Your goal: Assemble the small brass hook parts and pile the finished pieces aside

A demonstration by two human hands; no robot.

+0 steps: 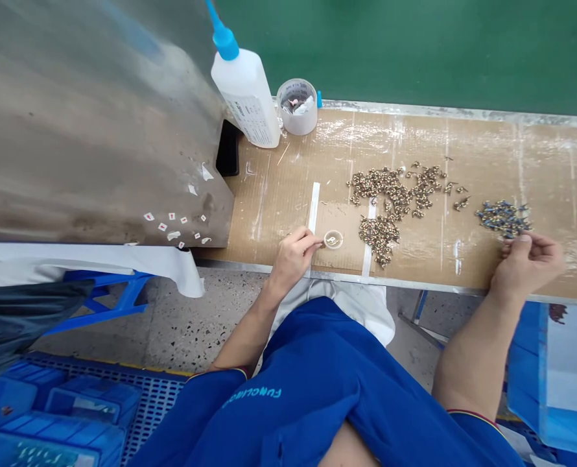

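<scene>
My left hand (295,253) is closed in a pinch on a thin stick-like tool whose tip reaches a small round dish (334,240) with a small part in it. My right hand (526,259) rests on the cardboard-covered bench (551,162), fingers curled together at the edge of a small heap of bluish parts (503,217); what they pinch is too small to name. A large scatter of brass-coloured parts (390,194) lies between the two hands.
A white squeeze bottle with a blue nozzle (244,84) and a small clear cup (297,106) stand at the bench's back left, next to a grey metal machine housing (94,123). Blue crates (50,421) sit on the floor at lower left.
</scene>
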